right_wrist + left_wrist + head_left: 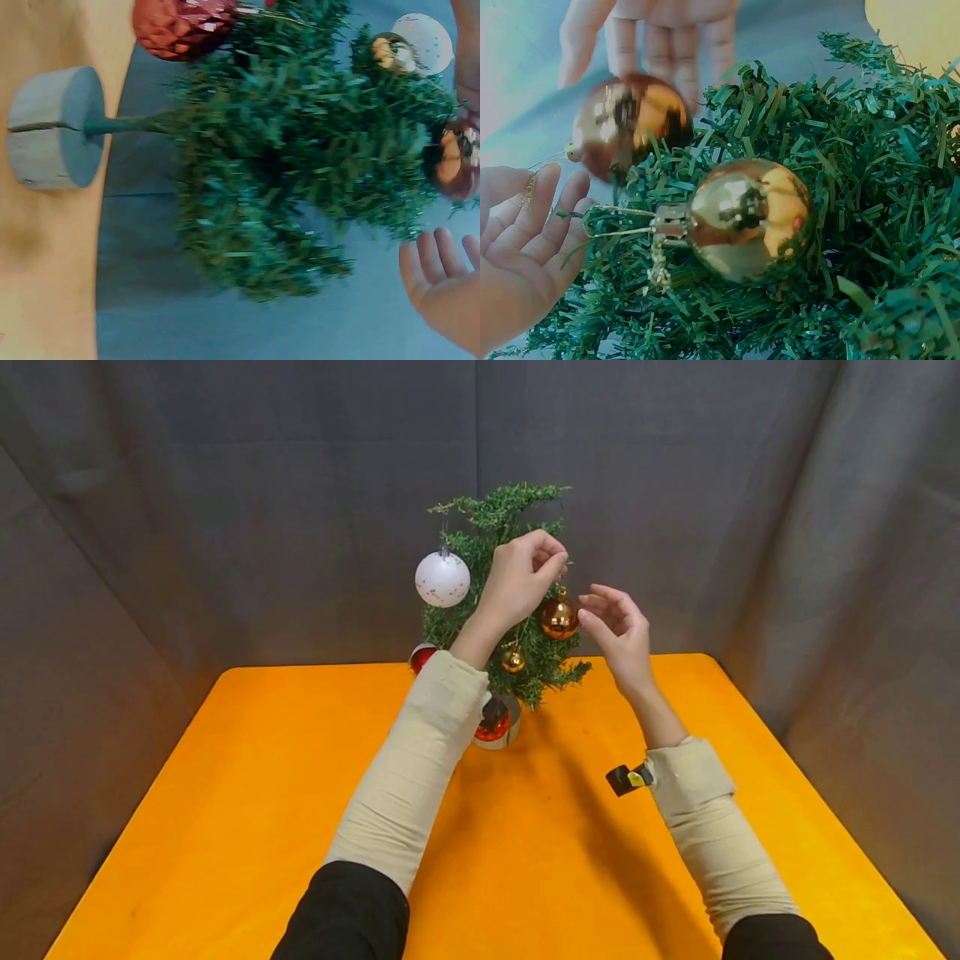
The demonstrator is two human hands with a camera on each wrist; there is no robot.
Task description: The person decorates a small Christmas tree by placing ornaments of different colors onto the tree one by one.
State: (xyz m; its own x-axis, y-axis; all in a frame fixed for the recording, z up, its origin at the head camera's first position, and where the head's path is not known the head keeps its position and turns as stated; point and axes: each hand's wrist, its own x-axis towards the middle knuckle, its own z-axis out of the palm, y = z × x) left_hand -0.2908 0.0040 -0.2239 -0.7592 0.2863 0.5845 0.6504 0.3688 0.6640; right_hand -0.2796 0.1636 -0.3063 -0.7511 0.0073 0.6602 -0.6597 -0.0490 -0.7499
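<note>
A small artificial Christmas tree (495,518) stands at the far side of the table. At its right, my left hand (522,572) pinches the thin hanging loop of a shiny copper bauble (559,620), which dangles below the fingertips. The loop runs in between those fingers in the left wrist view, where the copper bauble (630,124) looks blurred. Just right of the bauble is my right hand (621,631), its fingers loosely bent around nothing; whether a fingertip touches the bauble I cannot tell. A small gold bauble (750,221) hangs close by on the branches.
On the tree's left hangs a white speckled bauble (442,579), with a red bauble (422,657) lower down. Another red faceted bauble (184,26) hangs near the round wooden base (56,127). Grey curtains (225,510) stand behind the orange table (300,760).
</note>
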